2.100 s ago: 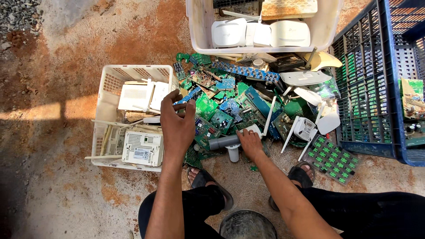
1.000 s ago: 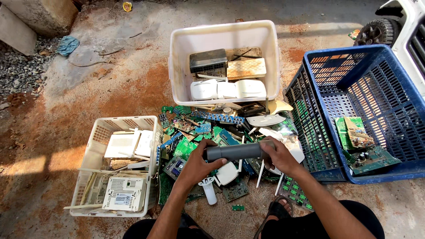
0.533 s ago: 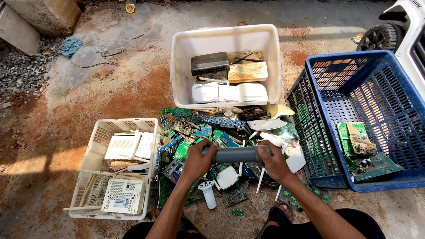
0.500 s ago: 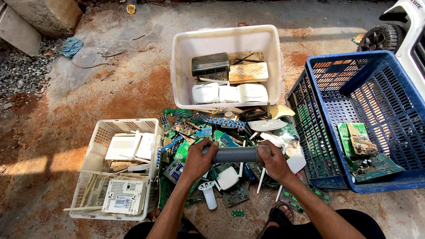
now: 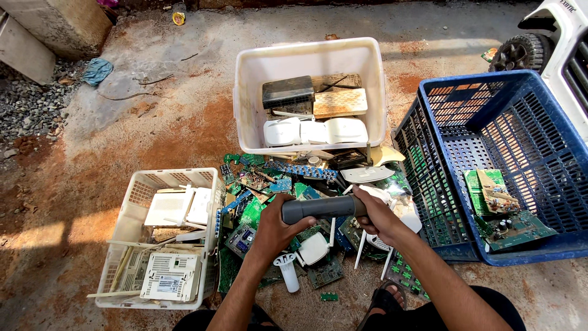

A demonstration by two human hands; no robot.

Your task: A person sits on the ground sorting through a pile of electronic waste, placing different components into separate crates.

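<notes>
Both my hands hold a grey cylinder-shaped device [image 5: 321,208] level above a heap of green circuit boards [image 5: 263,205] on the ground. My left hand [image 5: 274,230] grips its left end. My right hand [image 5: 375,213] grips its right end. Under the hands lie white plastic parts, among them a small white funnel-shaped piece [image 5: 286,271] and thin white antennas [image 5: 361,248].
A white tub [image 5: 245,104] ahead holds router housings and a dark box. A white basket [image 5: 131,202] at left holds white casings. A blue crate [image 5: 429,122] at right holds green boards. A vehicle wheel [image 5: 514,52] is at the far right, concrete blocks at top left.
I picked the grey cylinder up from the pile with my right hand, then my left hand took its other end. It now sits a little higher, held by both hands.
</notes>
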